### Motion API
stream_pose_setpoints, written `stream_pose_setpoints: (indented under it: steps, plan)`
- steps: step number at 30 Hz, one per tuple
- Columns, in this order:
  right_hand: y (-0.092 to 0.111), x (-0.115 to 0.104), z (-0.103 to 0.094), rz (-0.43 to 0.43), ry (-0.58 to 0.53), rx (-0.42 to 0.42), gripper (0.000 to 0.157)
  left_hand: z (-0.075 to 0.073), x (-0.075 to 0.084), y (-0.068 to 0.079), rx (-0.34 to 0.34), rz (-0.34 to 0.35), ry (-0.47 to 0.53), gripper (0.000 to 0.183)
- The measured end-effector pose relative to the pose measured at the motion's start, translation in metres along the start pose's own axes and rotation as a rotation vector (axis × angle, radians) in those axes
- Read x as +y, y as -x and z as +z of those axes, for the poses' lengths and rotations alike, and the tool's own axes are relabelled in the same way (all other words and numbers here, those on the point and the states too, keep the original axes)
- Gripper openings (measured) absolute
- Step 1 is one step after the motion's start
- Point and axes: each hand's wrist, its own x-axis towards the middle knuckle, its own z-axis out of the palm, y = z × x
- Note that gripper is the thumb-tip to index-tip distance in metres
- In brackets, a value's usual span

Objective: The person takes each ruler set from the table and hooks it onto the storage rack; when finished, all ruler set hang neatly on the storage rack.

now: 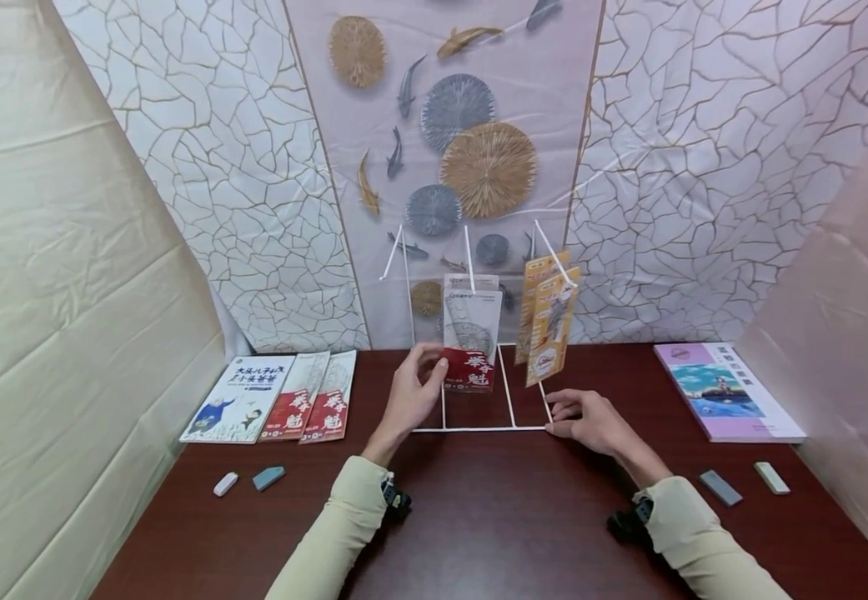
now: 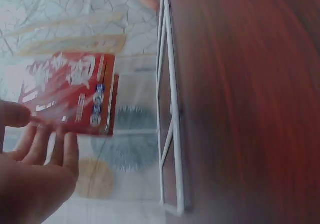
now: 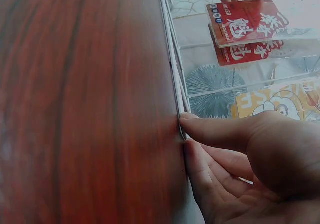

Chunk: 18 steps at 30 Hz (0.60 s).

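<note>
A white wire display rack [image 1: 510,387] stands on the table, its hooks sticking out forward. Two red-and-white ruler packets [image 1: 471,333] hang one behind the other from its middle hook. My left hand [image 1: 413,393] pinches the left edge of the front packet, thumb [image 2: 15,115] on one side and fingers on the other. On the right hook hang two orange packets [image 1: 551,327]. With thumb and fingers, my right hand [image 1: 589,419] pinches the front right corner of the rack's base; in the right wrist view the thumb [image 3: 215,130] lies along the wire.
Left of the rack lie a white picture book [image 1: 238,398] and two more ruler packets [image 1: 327,398]. A pink-edged book [image 1: 726,392] lies at the right. Small erasers sit nearer me, a white one [image 1: 226,483] and a blue one [image 1: 268,477] left, a grey one [image 1: 720,487] and a pale one [image 1: 771,477] right.
</note>
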Motion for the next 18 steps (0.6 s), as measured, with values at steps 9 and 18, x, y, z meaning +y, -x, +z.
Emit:
stream_pose_setpoints:
  steps: [9,18]
  plan:
    - [-0.002,0.002,0.003,0.010,-0.007,-0.010,0.046,-0.097,-0.028,0.012,-0.077,-0.154,-0.476,0.030]
    - [0.000,0.001,0.000,0.009,-0.023,-0.010,0.045,-0.124,-0.036,0.024,-0.248,-0.301,-0.701,0.033]
